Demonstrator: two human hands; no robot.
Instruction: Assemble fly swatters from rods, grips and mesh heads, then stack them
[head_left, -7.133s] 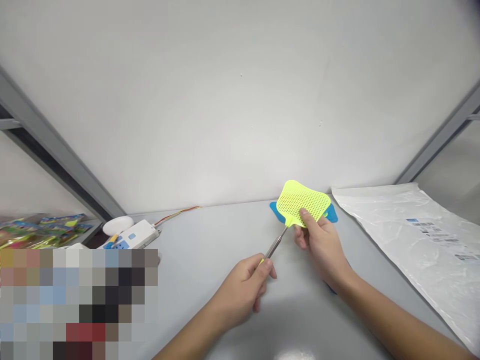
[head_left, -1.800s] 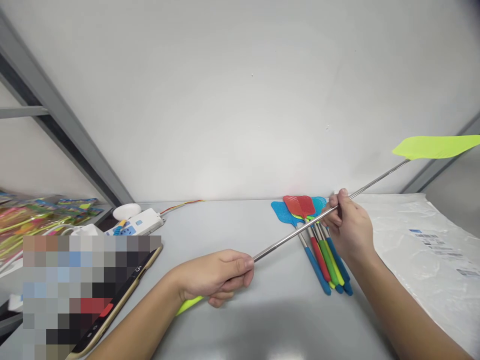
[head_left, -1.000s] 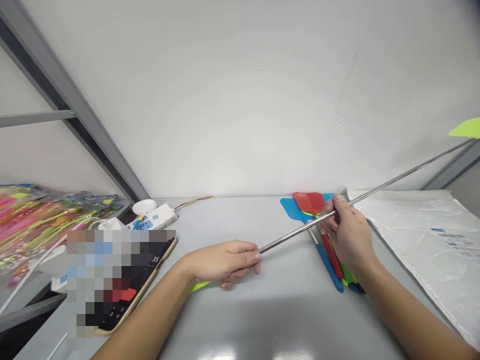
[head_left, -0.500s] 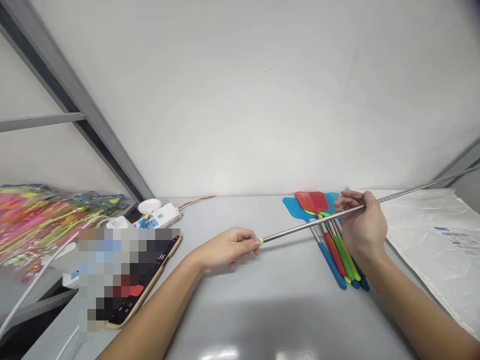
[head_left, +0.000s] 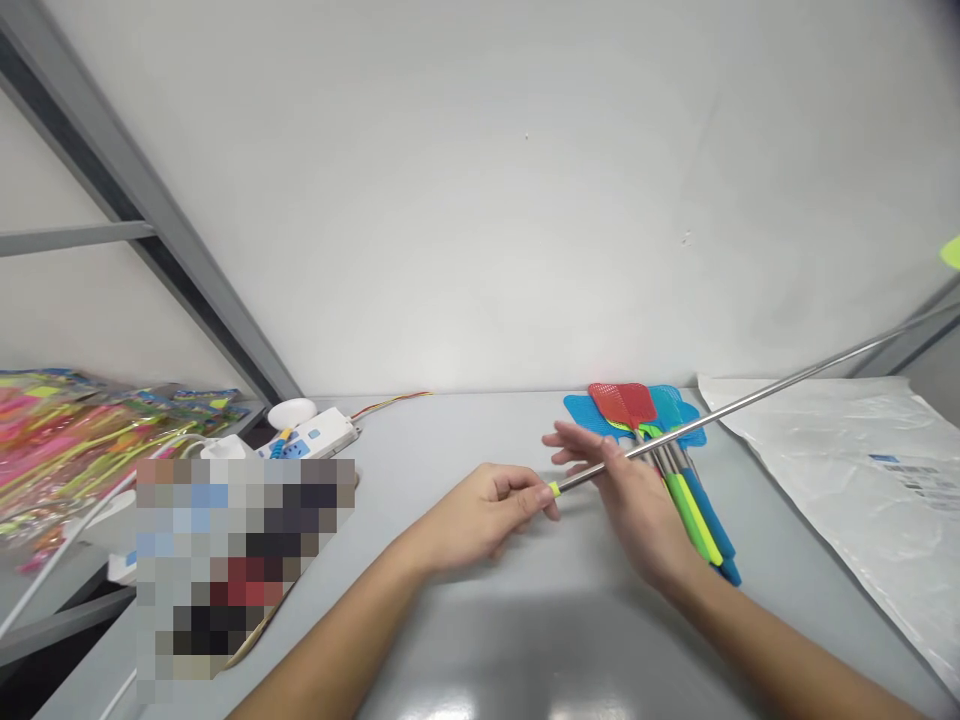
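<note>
My left hand point(head_left: 499, 510) is closed on the yellow-green handle end point(head_left: 554, 489) of a fly swatter with a long, thin metal rod point(head_left: 757, 396). The rod slants up to the right, and part of a yellow-green head point(head_left: 951, 252) shows at the right edge. My right hand point(head_left: 637, 500) touches the rod close to the left hand, its fingers stretched out and the rod crossing by the thumb. Behind the right hand lies a bunch of fly swatters with red point(head_left: 622, 403) and blue heads and green, yellow and blue handles point(head_left: 709, 510), partly covered by the hand.
A white plastic bag point(head_left: 862, 470) with a label lies at the right. A power strip point(head_left: 319, 435) with plugs and cables sits at the left, near a blurred-out phone point(head_left: 247, 570). Colourful packaged items point(head_left: 90, 450) fill the far left. Grey metal posts point(head_left: 161, 240) frame the wall.
My right hand has slid left and down along the rod towards my left hand, and its fingers have straightened. The left hand has shifted slightly right, and the yellow-green head has come into view.
</note>
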